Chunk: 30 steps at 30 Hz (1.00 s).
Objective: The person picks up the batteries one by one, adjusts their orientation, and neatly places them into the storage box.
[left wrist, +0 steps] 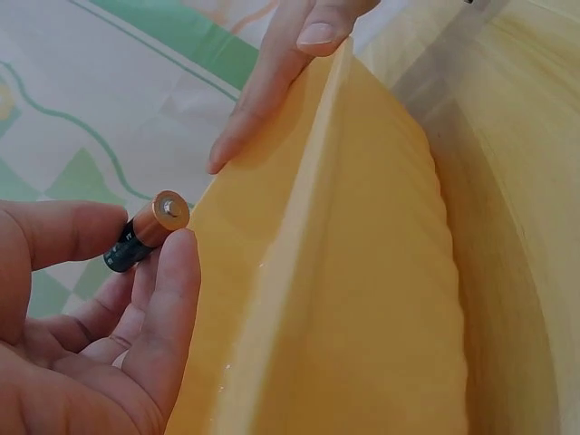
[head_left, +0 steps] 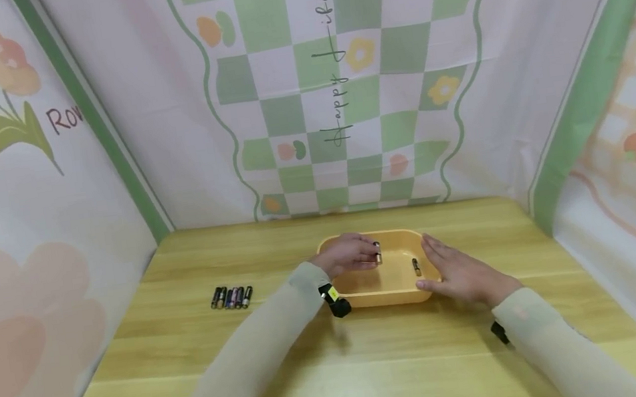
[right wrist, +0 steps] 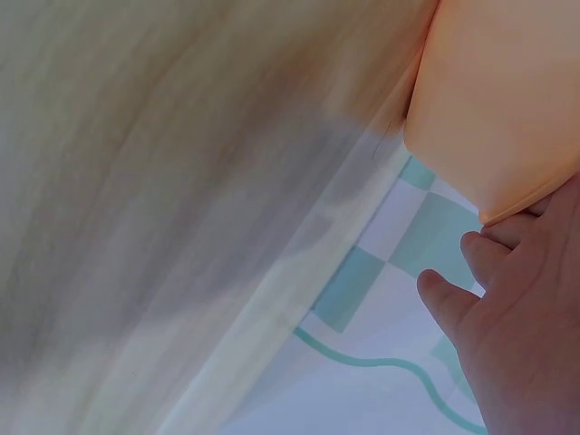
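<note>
My left hand (head_left: 351, 253) is over the left part of a yellow plastic tub (head_left: 379, 300). Its thumb and fingertips pinch an AA battery (head_left: 377, 253), which has a copper-coloured end and a dark body. The left wrist view shows the battery (left wrist: 149, 230) tilted, its button end facing the camera, beside the tub's rim (left wrist: 308, 172). At the tub's right end rests my right hand (head_left: 463, 273), thumb at the front corner and fingers stretched along the rim. Another battery (head_left: 416, 267) lies inside the tub near that hand.
Several batteries (head_left: 232, 297) lie side by side in a row on the wooden table (head_left: 340, 370), left of the tub. A checkered cloth (head_left: 334, 89) hangs behind the table's back edge, with printed curtains (head_left: 31, 263) at the sides.
</note>
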### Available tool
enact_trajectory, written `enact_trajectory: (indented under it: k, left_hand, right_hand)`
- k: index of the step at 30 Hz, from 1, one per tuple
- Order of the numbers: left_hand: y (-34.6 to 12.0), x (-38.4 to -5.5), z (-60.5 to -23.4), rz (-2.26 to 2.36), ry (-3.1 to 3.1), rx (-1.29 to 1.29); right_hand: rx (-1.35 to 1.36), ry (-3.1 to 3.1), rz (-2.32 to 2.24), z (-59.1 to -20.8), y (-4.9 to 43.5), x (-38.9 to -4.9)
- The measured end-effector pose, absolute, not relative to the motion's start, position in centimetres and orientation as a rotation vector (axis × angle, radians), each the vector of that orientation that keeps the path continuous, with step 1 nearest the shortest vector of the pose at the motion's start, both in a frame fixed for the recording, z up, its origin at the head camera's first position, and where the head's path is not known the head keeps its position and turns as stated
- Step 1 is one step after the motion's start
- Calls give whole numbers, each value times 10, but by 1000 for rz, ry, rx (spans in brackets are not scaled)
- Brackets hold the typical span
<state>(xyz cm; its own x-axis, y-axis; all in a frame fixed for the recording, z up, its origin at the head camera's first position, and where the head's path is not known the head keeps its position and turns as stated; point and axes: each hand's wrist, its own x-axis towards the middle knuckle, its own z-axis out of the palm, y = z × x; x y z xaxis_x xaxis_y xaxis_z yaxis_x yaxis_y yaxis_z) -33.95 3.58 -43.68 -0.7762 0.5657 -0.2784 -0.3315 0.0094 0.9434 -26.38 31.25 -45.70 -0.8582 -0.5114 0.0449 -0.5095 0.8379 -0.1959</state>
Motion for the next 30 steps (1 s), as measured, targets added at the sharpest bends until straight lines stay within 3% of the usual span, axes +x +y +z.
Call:
enact_trajectory:
  k: [30]
  left_hand:
    - [88,-334,-453,1744,1855,217]
  right_hand:
    - [-786,3001,-398,-458,311,-260]
